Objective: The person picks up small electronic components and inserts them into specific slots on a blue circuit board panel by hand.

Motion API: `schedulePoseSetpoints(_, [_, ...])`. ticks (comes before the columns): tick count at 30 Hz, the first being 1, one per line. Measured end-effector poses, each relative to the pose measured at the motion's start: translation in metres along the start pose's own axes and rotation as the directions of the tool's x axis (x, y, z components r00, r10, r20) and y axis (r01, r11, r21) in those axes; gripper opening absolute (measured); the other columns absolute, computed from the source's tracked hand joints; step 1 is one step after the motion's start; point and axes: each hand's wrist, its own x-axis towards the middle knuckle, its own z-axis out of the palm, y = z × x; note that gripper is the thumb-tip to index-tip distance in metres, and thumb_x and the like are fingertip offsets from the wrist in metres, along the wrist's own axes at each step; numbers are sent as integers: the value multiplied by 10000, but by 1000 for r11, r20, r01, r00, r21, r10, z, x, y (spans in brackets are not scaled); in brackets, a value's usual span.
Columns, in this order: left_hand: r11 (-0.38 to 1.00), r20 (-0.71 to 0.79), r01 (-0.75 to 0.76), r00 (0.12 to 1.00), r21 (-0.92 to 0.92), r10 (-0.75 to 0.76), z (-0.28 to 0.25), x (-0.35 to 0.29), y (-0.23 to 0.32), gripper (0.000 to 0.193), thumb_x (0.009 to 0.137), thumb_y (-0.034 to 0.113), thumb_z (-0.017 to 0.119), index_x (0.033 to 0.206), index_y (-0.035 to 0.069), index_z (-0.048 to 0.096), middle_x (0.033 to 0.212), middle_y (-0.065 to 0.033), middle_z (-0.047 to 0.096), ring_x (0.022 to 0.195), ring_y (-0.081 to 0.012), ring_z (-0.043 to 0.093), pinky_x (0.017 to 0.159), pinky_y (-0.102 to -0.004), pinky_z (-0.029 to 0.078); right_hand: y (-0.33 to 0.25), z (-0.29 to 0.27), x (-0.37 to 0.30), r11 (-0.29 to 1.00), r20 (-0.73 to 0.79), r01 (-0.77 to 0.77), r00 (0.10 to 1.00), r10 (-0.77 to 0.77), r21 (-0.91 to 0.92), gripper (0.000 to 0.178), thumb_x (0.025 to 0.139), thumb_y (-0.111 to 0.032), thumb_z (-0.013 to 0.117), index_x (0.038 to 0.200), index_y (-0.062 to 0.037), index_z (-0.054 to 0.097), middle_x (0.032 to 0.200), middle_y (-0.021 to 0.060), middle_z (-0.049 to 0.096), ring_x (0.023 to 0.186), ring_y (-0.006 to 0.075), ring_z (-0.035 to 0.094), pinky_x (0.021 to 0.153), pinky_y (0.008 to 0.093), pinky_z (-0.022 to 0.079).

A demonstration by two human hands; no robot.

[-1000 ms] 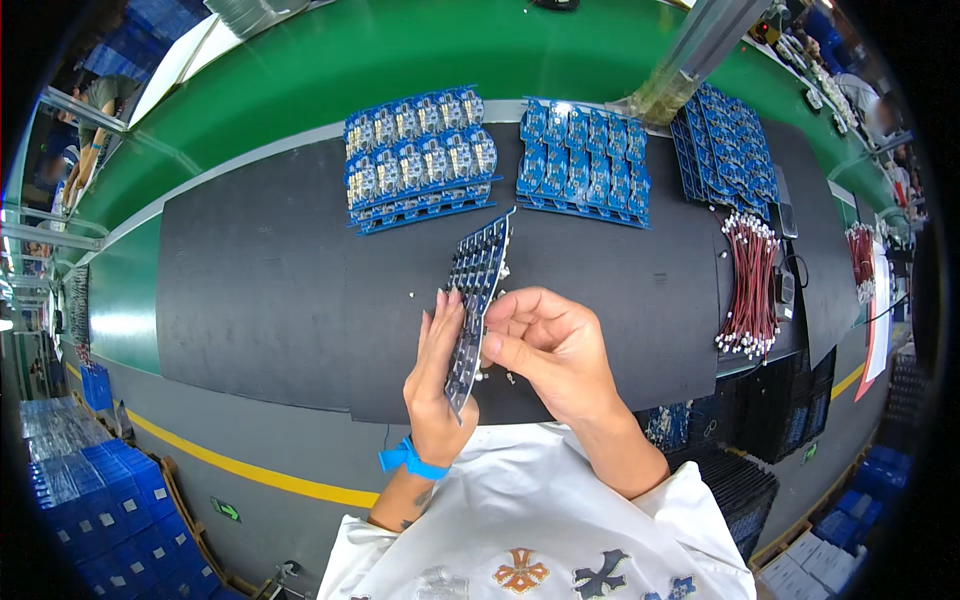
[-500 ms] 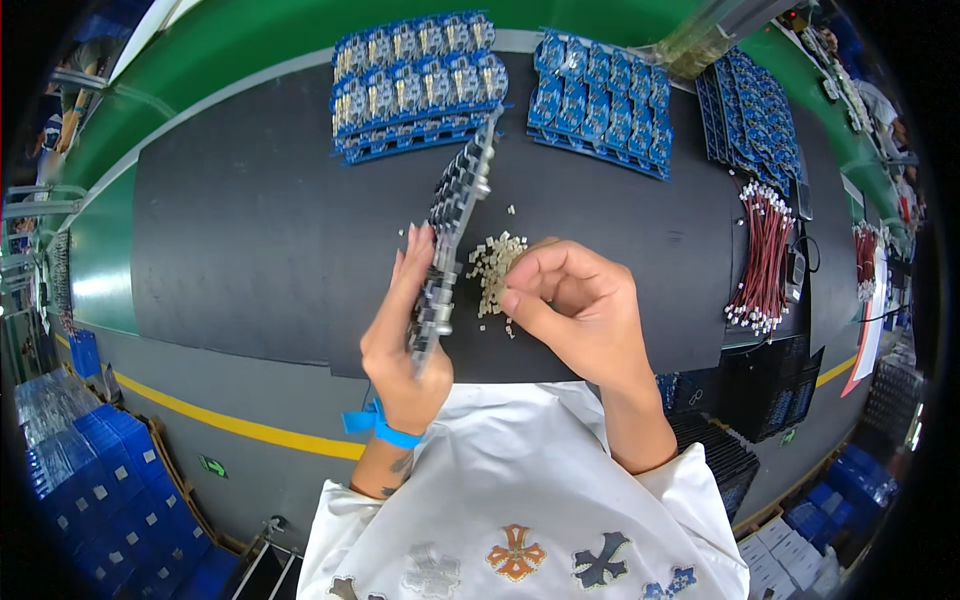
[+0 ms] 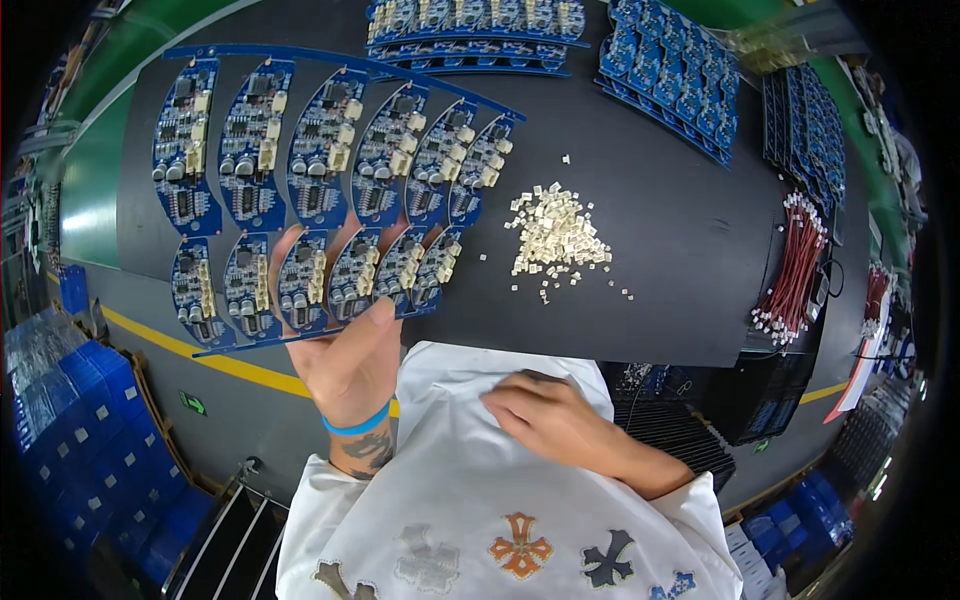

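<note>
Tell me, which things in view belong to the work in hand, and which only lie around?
Likely in the work:
blue circuit-board panel, in the left hand
loose off-white connectors, heaped on the black mat
stacked circuit boards behind

Seemingly just lying around:
red wire bundle, at right
blue boxes, lower left

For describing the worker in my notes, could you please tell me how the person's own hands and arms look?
The left hand has no glove; a bright blue band circles its wrist, and a dark tattoo marks the forearm. The right hand is also ungloved, with no band visible. White sleeves leave both forearms bare.
</note>
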Motion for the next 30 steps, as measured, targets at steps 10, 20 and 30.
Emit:
schedulePoseSetpoints(10, [1000,23,17,1000,-2,-17,-3,-4,-1,693,684,-166,477,1304,77,283,1220,-191,463,1154,-406,407,975,-565,266,89,57,19,954,-49,-248,969,243,-170,420,694,-251,683,1023,-13,577,975,170,582,879,328,559,783,391,435])
schedulePoseSetpoints(20, [999,121,34,992,12,-35,-8,-3,-3,654,702,-157,473,1296,51,293,1263,-235,404,1182,-426,370,987,-554,255,116,53,18,943,181,-257,938,296,-209,521,776,-361,585,1165,-31,481,1163,151,499,1054,274,487,893,365,394])
schedulePoseSetpoints(30, [999,173,34,985,-35,-27,-13,-1,-9,650,692,-184,471,1287,10,295,1221,-253,426,1178,-393,388,975,-567,283,152,25,3,656,117,-455,863,491,602,467,851,-324,482,1214,-33,431,1229,138,455,1111,271,441,915,354,380])
